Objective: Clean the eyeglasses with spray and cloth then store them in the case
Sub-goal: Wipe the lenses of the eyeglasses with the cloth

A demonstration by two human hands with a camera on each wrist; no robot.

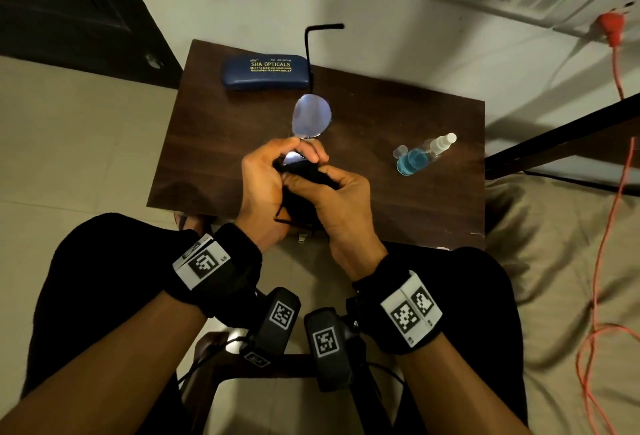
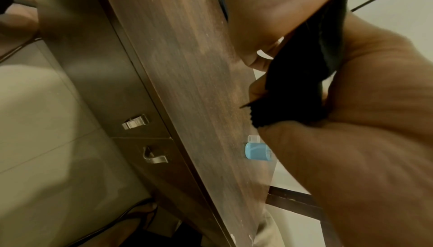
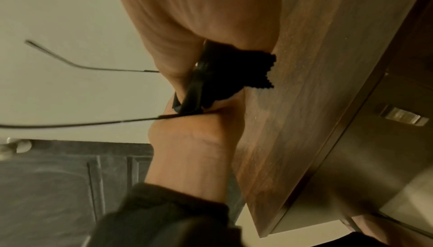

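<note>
The eyeglasses (image 1: 311, 119) are held above the dark wooden table (image 1: 381, 212), one lens lit pale blue and one temple arm (image 1: 307, 50) sticking up. My left hand (image 1: 298, 157) pinches the frame near the bridge. My right hand (image 1: 311, 180) grips a black cloth (image 1: 304, 171) wrapped over the near lens, which is mostly hidden. In the right wrist view the cloth (image 3: 234, 69) is bunched between both hands and both temple arms (image 3: 93, 67) point away. The blue case (image 1: 265, 72) lies shut at the table's far left. The spray bottle (image 1: 422, 154) of blue liquid lies on its side at the right.
A clear cap (image 1: 401, 150) lies beside the bottle. Drawer handles (image 2: 136, 121) show on the table's front, below its near edge. A bed with beige cloth (image 1: 554, 261) and an orange cable (image 1: 609, 192) lie to the right. A dark door (image 1: 69, 1) stands at the left.
</note>
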